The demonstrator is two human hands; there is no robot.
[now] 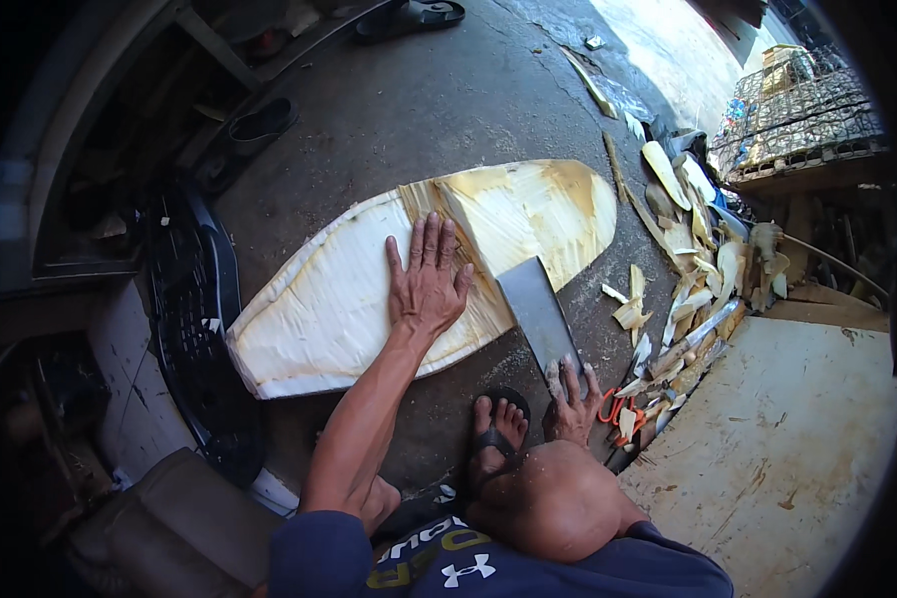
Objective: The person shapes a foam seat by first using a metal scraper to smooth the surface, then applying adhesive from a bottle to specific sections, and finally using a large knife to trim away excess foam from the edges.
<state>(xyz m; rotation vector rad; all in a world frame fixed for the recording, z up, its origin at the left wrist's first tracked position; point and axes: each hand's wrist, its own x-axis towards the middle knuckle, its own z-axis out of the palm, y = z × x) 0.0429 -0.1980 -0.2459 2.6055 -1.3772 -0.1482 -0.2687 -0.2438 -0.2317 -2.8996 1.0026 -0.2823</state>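
A long, rounded slab, white with yellowish skin and looking like carved foam, lies on the dark floor in front of me. A darker ridge crosses it, with a step down the middle. My left hand rests flat on its white part beside the ridge, fingers spread. In my right hand, near my knee, is a wide, flat, dark metal blade. Its far end meets the slab's near right edge. My right fingers lie over the blade's near end; any handle is hidden.
Pale shavings and offcuts are heaped at right, with orange-handled scissors near my knee. A pale board lies at lower right. A wire cage stands far right. A black molded plastic piece is at left. Sandals lie far left.
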